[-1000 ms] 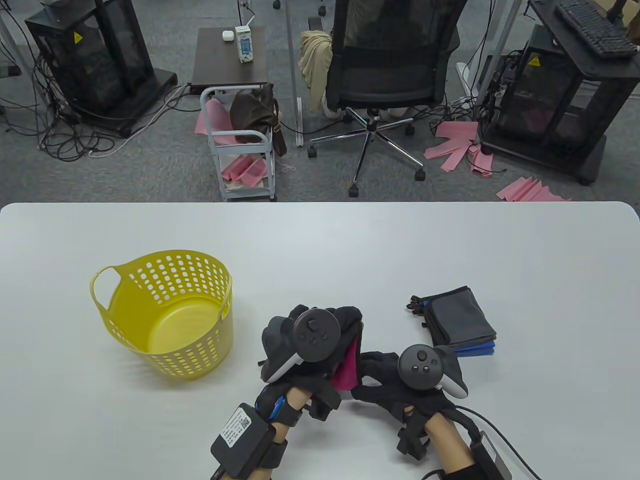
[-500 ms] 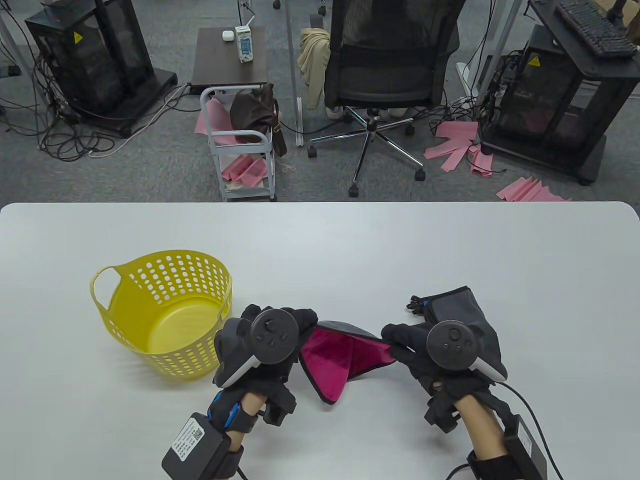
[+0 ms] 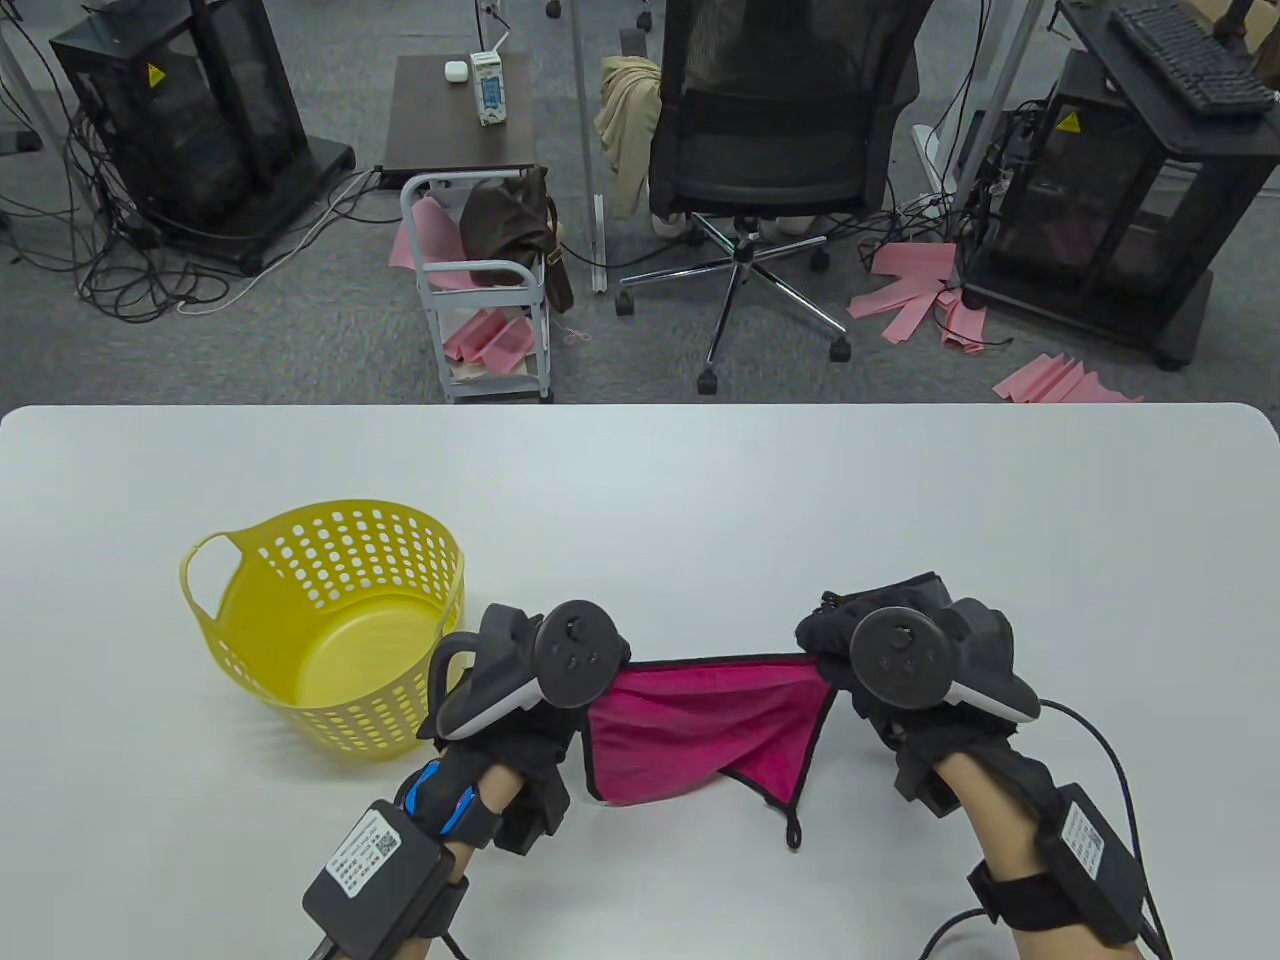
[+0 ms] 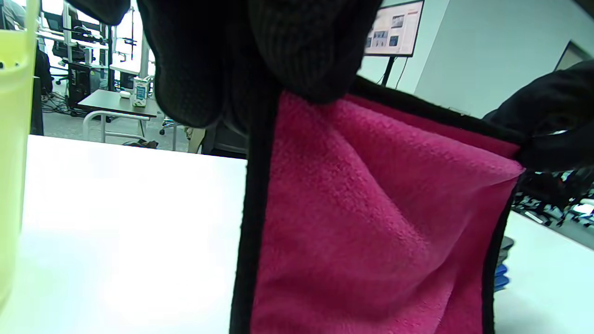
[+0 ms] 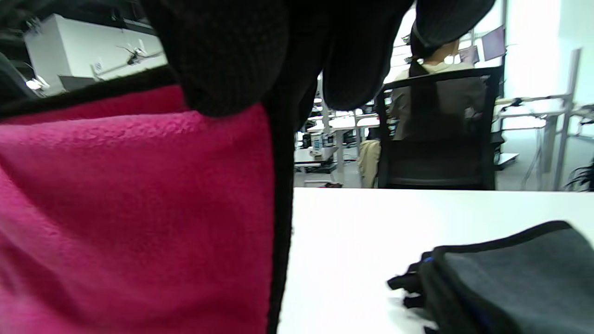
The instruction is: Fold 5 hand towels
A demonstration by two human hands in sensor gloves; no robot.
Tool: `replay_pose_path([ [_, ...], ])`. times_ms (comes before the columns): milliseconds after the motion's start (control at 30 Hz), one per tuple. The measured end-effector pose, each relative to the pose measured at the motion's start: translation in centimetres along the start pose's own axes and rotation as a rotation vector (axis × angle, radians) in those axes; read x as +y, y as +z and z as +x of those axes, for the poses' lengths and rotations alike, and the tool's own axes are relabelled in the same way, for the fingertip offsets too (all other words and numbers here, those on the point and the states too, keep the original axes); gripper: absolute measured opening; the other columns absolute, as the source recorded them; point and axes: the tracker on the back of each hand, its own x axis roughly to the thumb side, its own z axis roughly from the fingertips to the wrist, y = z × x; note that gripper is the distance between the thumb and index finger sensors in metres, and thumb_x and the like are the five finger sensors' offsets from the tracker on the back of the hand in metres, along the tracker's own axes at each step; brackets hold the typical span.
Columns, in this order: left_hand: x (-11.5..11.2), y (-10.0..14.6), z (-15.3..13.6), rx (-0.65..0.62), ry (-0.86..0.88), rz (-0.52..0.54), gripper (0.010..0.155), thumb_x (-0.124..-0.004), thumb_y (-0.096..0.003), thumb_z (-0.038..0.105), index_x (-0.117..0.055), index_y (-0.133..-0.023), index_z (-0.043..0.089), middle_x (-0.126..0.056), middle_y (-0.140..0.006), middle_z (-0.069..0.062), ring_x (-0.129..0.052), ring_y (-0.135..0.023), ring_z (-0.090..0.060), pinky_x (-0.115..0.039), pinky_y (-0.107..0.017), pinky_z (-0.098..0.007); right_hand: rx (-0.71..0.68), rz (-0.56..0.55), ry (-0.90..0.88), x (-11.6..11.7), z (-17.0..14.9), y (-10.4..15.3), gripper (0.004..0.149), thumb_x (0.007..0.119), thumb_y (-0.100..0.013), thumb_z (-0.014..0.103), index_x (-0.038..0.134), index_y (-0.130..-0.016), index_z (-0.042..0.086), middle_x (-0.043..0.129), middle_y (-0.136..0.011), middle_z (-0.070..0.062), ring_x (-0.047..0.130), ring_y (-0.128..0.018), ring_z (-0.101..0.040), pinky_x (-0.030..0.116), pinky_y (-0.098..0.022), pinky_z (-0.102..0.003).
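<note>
White surface (image 3: 640, 480), viewed from above, with a yellow basket (image 3: 330, 640) at near left. A magenta towel (image 3: 700, 730) hangs spread above the surface between the two hands, its taut top edge running left to right. Stack of folded towels (image 5: 510, 273) lies just beyond the right hand. Left hand (image 3: 530, 690) pinches the towel's upper left corner; right hand (image 3: 900, 670) pinches the upper right corner. Both hands are equally near; the free lower edge hangs toward the person.
</note>
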Motion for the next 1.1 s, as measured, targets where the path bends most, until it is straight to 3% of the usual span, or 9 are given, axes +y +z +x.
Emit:
replay_pose_path([
  [100,0.9,-1.5,0.2,0.025,-0.046,0.005,0.043,-0.078,-0.0502,0.030,-0.085,-0.093,0.034,-0.096,-0.089,-0.002,-0.091,-0.088,-0.033,-0.055,-0.074,-0.069,0.058,-0.054,0.039,-0.2,-0.1,-1.6,0.037,0.084,-0.047,0.027,0.082,-0.085,0.026,0.081,-0.091,-0.006,0.085,-0.067,-0.029,0.068,-0.063,-0.059],
  [167,2.2,-2.7,0.3,0.060,-0.098,0.073,0.043,-0.078,-0.0499,0.030,-0.085,-0.092,0.035,-0.095,-0.090,-0.001,-0.091,-0.089,-0.033,-0.056,-0.074,-0.069,0.099,-0.120,0.016,-1.0,-0.2,-2.8,0.037,0.085,-0.047,0.026,0.082,-0.084,0.026,0.085,-0.089,-0.005,0.095,-0.053,-0.017,0.082,-0.056,-0.049],
  [267,4.8,-2.9,0.6,0.079,-0.120,0.334,0.042,-0.079,-0.0492,0.030,-0.087,-0.090,0.036,-0.094,-0.093,-0.001,-0.090,-0.089,-0.034,-0.057,-0.073,-0.069,0.111,-0.343,-0.040,-3.4,-0.4,-3.4,0.036,0.086,-0.046,0.024,0.084,-0.082,0.024,0.091,-0.088,-0.006,0.104,-0.057,-0.012,0.088,-0.057,-0.043],
  [367,5.6,-1.4,1.3,0.065,-0.129,0.443,0.042,-0.079,-0.0492,0.030,-0.087,-0.090,0.037,-0.091,-0.097,-0.002,-0.088,-0.092,-0.035,-0.056,-0.073,-0.069,0.087,-0.479,-0.102,-4.7,-0.6,-2.5,0.035,0.089,-0.045,0.024,0.087,-0.080,0.025,0.091,-0.090,-0.004,0.106,-0.063,-0.013,0.088,-0.059,-0.038],
  [500,2.8,0.8,2.3,0.005,-0.239,0.438,0.042,-0.081,-0.0489,0.031,-0.089,-0.090,0.036,-0.093,-0.096,-0.002,-0.090,-0.091,-0.034,-0.059,-0.073,-0.067,0.046,-0.402,-0.071,-3.1,-0.5,-0.7,0.034,0.091,-0.043,0.025,0.089,-0.077,0.026,0.087,-0.094,-0.003,0.102,-0.072,-0.015,0.085,-0.063,-0.038],
  [633,-3.0,2.3,2.0,-0.017,-0.304,0.294,0.041,-0.082,-0.0491,0.031,-0.090,-0.090,0.036,-0.094,-0.095,0.000,-0.092,-0.090,-0.032,-0.060,-0.073,-0.066,0.019,-0.150,-0.068,1.9,0.2,1.1,0.034,0.093,-0.043,0.025,0.090,-0.077,0.026,0.085,-0.095,-0.001,0.100,-0.075,-0.016,0.083,-0.064,-0.038],
  [767,-8.0,3.4,0.8,-0.021,-0.248,0.106,0.042,-0.081,-0.0494,0.032,-0.089,-0.090,0.033,-0.096,-0.093,0.001,-0.093,-0.089,-0.031,-0.060,-0.073,-0.066,0.008,0.038,-0.071,6.8,1.1,3.1,0.034,0.092,-0.044,0.025,0.090,-0.078,0.025,0.087,-0.094,-0.002,0.101,-0.075,-0.018,0.083,-0.063,-0.040],
  [933,-10.5,4.7,-0.5,-0.035,-0.146,-0.014,0.042,-0.077,-0.0503,0.033,-0.086,-0.091,0.030,-0.097,-0.088,0.001,-0.092,-0.088,-0.031,-0.059,-0.073,-0.067,-0.011,0.130,-0.050,9.6,1.9,5.2,0.035,0.086,-0.049,0.025,0.085,-0.083,0.022,0.091,-0.091,-0.008,0.103,-0.070,-0.019,0.083,-0.061,-0.043],
  [1100,-11.4,5.8,-1.0,-0.042,-0.100,-0.062,0.043,-0.075,-0.0500,0.034,-0.085,-0.091,0.029,-0.097,-0.085,0.001,-0.092,-0.087,-0.032,-0.058,-0.073,-0.067,-0.035,0.183,-0.082,10.7,2.3,6.4,0.036,0.085,-0.050,0.025,0.083,-0.085,0.021,0.093,-0.089,-0.006,0.104,-0.066,-0.018,0.082,-0.059,-0.047],
])
